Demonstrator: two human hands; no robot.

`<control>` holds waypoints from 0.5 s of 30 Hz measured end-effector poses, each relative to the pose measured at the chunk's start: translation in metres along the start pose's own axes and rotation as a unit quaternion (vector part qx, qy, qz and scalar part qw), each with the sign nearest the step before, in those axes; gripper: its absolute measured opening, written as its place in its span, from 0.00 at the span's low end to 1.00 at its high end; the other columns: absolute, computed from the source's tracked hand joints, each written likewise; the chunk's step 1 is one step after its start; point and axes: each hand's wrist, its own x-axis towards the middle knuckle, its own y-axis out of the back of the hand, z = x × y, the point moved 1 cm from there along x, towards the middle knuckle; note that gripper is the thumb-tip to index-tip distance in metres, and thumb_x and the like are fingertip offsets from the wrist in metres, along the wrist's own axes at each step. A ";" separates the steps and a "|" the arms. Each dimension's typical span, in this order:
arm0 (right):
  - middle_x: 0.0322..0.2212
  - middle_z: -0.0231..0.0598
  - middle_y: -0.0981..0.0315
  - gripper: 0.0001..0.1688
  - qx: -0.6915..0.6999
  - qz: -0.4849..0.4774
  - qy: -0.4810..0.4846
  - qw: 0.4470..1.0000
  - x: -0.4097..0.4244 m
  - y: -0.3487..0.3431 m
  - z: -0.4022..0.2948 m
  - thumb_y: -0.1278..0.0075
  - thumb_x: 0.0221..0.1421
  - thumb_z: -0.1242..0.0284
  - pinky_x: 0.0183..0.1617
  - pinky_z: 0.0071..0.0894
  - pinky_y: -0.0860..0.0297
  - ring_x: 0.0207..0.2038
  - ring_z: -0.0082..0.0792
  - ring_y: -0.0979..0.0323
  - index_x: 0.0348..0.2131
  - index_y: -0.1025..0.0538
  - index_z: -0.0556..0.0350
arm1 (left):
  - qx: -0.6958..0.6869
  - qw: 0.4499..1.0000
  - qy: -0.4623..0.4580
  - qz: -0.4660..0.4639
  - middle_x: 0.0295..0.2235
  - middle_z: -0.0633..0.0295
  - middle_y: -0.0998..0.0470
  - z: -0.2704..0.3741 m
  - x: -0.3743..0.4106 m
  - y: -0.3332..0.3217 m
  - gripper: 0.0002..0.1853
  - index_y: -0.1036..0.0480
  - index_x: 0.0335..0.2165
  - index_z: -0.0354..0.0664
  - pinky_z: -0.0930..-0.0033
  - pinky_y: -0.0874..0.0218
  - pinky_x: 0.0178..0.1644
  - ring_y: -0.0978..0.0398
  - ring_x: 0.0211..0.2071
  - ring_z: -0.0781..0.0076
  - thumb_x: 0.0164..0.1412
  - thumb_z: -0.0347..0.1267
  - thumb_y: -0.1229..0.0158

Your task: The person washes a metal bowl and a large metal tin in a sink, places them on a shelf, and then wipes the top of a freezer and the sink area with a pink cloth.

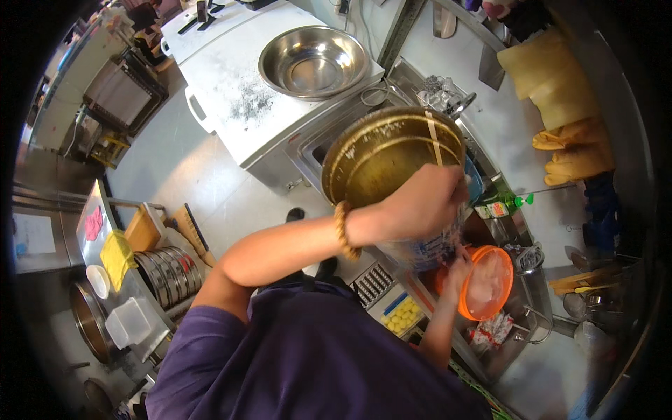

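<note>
A large metal pot [388,157] with a stained, golden-brown inside leans over the sink in front of me, its mouth facing up. A pale strip [433,137] runs down its inner wall. My left hand [425,197], below a braided wristband [344,231], is curled at the near right of the pot's rim; its fingertips are hidden. Under it a wet, bluish surface [428,249] is blurred by motion. My right hand [458,270] is blurred too, between that surface and an orange plastic bucket [485,283] with cloudy whitish contents. What either hand grips is not clear.
A stainless steel bowl [315,62] sits on a white chest freezer [236,100]. Along the sink are a green detergent bottle [499,206] and a tap [536,325]. Yellow rubber gloves [575,144] hang at right. Steel rings [168,275] are stacked on a left-hand bench.
</note>
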 end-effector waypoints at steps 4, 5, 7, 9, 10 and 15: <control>0.30 0.31 0.27 0.13 -0.011 -0.121 -0.026 0.992 -0.039 -0.038 -0.024 0.55 0.59 0.67 0.33 0.28 0.31 0.31 0.23 0.30 0.40 0.27 0.55 | -0.005 1.000 0.007 -0.014 0.19 0.43 0.30 0.044 -0.061 -0.027 0.08 0.36 0.28 0.30 0.55 0.40 0.26 0.31 0.23 0.40 0.56 0.27 0.49; 0.30 0.31 0.28 0.13 -0.008 -0.138 -0.034 0.990 -0.046 -0.041 -0.025 0.55 0.59 0.68 0.33 0.29 0.31 0.31 0.23 0.30 0.40 0.27 0.55 | -0.018 0.998 0.038 -0.040 0.19 0.43 0.30 0.058 -0.074 -0.026 0.08 0.37 0.28 0.30 0.54 0.40 0.25 0.31 0.23 0.40 0.55 0.26 0.48; 0.30 0.31 0.28 0.12 -0.011 -0.182 -0.049 0.982 -0.053 -0.053 -0.020 0.55 0.59 0.68 0.34 0.29 0.31 0.31 0.24 0.30 0.40 0.27 0.55 | 0.005 0.998 0.044 -0.045 0.19 0.43 0.30 0.070 -0.103 -0.027 0.10 0.38 0.30 0.30 0.54 0.40 0.25 0.30 0.23 0.40 0.51 0.24 0.46; 0.30 0.31 0.28 0.12 -0.010 -0.211 -0.057 0.976 -0.062 -0.062 -0.016 0.55 0.59 0.68 0.34 0.30 0.30 0.30 0.24 0.30 0.40 0.27 0.56 | 0.005 0.998 0.045 -0.047 0.19 0.43 0.30 0.079 -0.132 -0.024 0.13 0.39 0.32 0.30 0.53 0.39 0.25 0.29 0.24 0.40 0.48 0.22 0.45; 0.30 0.31 0.28 0.12 -0.013 -0.227 -0.063 0.972 -0.064 -0.066 -0.013 0.55 0.59 0.68 0.34 0.30 0.30 0.30 0.24 0.30 0.40 0.27 0.56 | -0.004 0.998 0.050 -0.041 0.19 0.43 0.29 0.082 -0.145 -0.024 0.15 0.40 0.33 0.30 0.53 0.39 0.25 0.29 0.24 0.40 0.47 0.21 0.45; 0.29 0.32 0.28 0.11 -0.043 -0.311 -0.097 0.944 -0.097 -0.103 0.024 0.55 0.59 0.69 0.35 0.32 0.29 0.30 0.25 0.30 0.39 0.28 0.56 | 0.004 0.994 0.109 0.024 0.19 0.43 0.30 0.097 -0.227 0.004 0.17 0.41 0.36 0.30 0.52 0.38 0.26 0.29 0.25 0.39 0.46 0.20 0.46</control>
